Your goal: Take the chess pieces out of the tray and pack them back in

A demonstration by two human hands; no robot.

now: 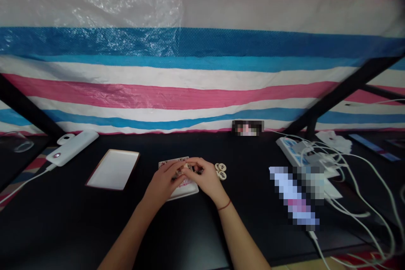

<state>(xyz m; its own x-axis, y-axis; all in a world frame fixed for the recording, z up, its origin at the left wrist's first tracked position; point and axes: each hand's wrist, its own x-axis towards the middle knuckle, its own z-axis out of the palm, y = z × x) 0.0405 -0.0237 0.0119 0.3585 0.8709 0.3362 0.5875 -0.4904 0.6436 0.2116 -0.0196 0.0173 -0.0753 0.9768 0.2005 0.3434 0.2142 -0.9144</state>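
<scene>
A shallow white box (182, 194) lies on the black desk with round Chinese chess pieces in it. My left hand (163, 182) reaches over its left side, fingers curled inward. From the right, my right hand (205, 177) meets it, thumb and fingers bent around pieces above the box. The fingertips of both hands come together there and partly hide what they hold. Just right of my right hand, several cream Chinese chess pieces (222, 175) with dark characters lie on the desk. A dark red cord circles my right wrist.
An open box lid (112, 169), white inside, lies to the left. Behind it is a white power bank (72, 148) with a cable. At right are a blurred phone (292, 198), a power strip (287, 149) and tangled white cables. A striped tarp (190, 93) hangs behind.
</scene>
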